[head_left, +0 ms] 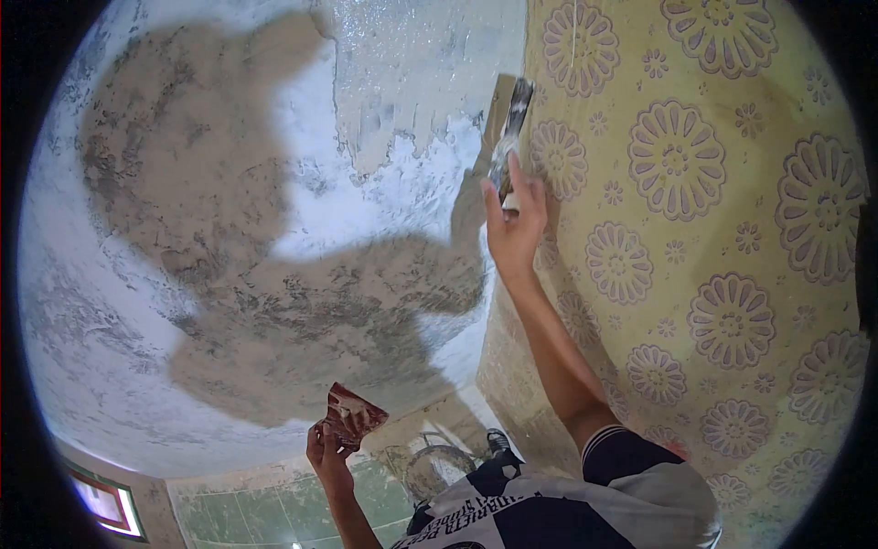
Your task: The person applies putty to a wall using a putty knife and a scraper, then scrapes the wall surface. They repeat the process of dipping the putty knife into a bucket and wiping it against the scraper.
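Up at the corner of the wall, my right hand (517,220) has its fingers closed round a putty knife (512,123) smeared with pale filler. The knife's blade lies close along the edge where the plastered wall (393,110) meets the patterned yellow wall (677,160). Lower down, my left hand (331,457) grips a flat reddish-brown plate (352,416) with whitish filler streaked across it. Its wide end points up and to the right, away from the fingers. White, wet-looking filler covers the plastered wall unevenly, and my shadow falls over much of it.
A green tiled band (283,512) runs low behind my left arm. A small window with a red and green frame (108,503) is at the lower left. Near my sandalled foot (498,443) a round, rimmed object (444,455) rests on the floor.
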### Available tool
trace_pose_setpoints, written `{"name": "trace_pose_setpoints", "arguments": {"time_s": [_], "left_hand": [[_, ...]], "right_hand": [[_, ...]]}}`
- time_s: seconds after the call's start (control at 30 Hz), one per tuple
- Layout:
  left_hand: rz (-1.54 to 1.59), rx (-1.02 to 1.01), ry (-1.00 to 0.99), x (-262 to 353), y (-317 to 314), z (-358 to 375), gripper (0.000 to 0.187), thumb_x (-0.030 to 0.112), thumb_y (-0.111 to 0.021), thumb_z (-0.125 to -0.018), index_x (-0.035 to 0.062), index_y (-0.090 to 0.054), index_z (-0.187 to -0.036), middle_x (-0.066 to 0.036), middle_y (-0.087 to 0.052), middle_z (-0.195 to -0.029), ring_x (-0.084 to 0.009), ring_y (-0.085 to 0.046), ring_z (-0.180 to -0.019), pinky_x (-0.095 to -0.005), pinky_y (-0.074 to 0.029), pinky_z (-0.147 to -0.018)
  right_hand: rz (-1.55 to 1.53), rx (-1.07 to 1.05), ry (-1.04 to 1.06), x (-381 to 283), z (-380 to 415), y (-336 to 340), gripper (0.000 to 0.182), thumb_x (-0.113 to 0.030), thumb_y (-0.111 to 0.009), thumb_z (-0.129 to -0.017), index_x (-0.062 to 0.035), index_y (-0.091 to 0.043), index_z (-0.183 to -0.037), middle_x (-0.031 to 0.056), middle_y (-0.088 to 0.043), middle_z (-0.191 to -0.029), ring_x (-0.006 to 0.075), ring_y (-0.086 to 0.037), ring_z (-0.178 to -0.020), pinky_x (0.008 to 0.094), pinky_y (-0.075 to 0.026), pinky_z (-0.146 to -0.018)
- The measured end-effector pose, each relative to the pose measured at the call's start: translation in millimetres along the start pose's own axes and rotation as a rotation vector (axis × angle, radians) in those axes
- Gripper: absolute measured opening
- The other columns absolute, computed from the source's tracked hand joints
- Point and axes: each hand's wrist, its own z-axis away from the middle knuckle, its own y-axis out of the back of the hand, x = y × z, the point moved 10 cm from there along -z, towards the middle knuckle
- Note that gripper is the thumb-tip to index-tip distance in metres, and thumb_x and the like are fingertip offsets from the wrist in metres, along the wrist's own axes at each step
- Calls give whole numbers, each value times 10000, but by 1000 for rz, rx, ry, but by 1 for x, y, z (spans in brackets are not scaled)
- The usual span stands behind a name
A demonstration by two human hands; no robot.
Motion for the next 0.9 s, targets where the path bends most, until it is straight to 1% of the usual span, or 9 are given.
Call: {"name": "trace_pose_setpoints", "arguments": {"time_s": [0.1,0.23,0.3,0.43,0.53,0.6,0.73,0.8,0.9], "left_hand": [[27,-14,1,-6,-1,2,183,234,-576,-1022,64,-597,-1085,-38,-689,-969,-133,-692,-784,-298,-602,-630],[36,-33,22,-6,-6,3,182,234,-576,-1022,65,-599,-1085,-35,-690,-957,-127,-691,-772,-285,-597,-608],[41,5,4,0,-7,6,186,236,-578,-1021,63,-597,-1087,-33,-692,-945,-115,-688,-762,-273,-594,-591],[55,-21,-8,-1,-3,4,193,230,-570,-1024,56,-585,-1104,-44,-700,-954,-125,-702,-779,-280,-601,-592],[49,-12,-18,-1,5,4,197,227,-563,-1027,53,-577,-1119,-50,-703,-964,-136,-711,-796,-287,-602,-595],[44,6,-15,0,7,3,199,224,-559,-1028,51,-573,-1126,-52,-704,-968,-142,-715,-804,-291,-602,-596],[11,-7,-2,-3,7,4,208,235,-555,-1032,47,-579,-1117,-54,-701,-962,-140,-710,-788,-295,-599,-596],[10,-39,-1,-6,3,3,213,240,-555,-1033,45,-581,-1114,-55,-700,-959,-142,-709,-784,-296,-597,-594],[31,-50,17,-6,-3,2,221,246,-560,-1031,43,-585,-1115,-53,-696,-958,-145,-705,-779,-289,-591,-592]], "right_hand": [[-12,31,48,-11,-19,-1,474,-118,-722,-910,-54,-605,-1365,129,-558,-964,245,-574,-838,338,-517,-716],[83,42,81,7,-2,-10,471,-136,-727,-905,-41,-612,-1352,141,-556,-930,266,-561,-810,370,-495,-735],[152,8,-3,22,19,-9,465,-150,-728,-901,-46,-622,-1342,158,-561,-917,283,-557,-805,386,-472,-736],[191,4,-6,42,71,-3,454,-146,-721,-904,-51,-621,-1336,162,-565,-914,281,-559,-799,389,-460,-704],[148,0,-66,54,104,3,454,-128,-722,-902,-54,-611,-1336,151,-558,-921,279,-565,-820,384,-472,-714],[55,-16,-191,61,110,4,459,-109,-726,-898,-48,-597,-1335,142,-561,-951,274,-574,-852,379,-485,-720],[-80,-3,-193,21,54,3,460,-98,-726,-897,-37,-591,-1333,136,-565,-976,270,-580,-878,371,-494,-721],[18,43,-6,-8,19,5,448,-103,-724,-900,-26,-589,-1321,136,-570,-977,269,-578,-874,368,-489,-733],[59,68,80,-4,-5,-1,432,-104,-725,-899,-20,-594,-1302,147,-573,-981,279,-576,-872,376,-488,-753]]}}
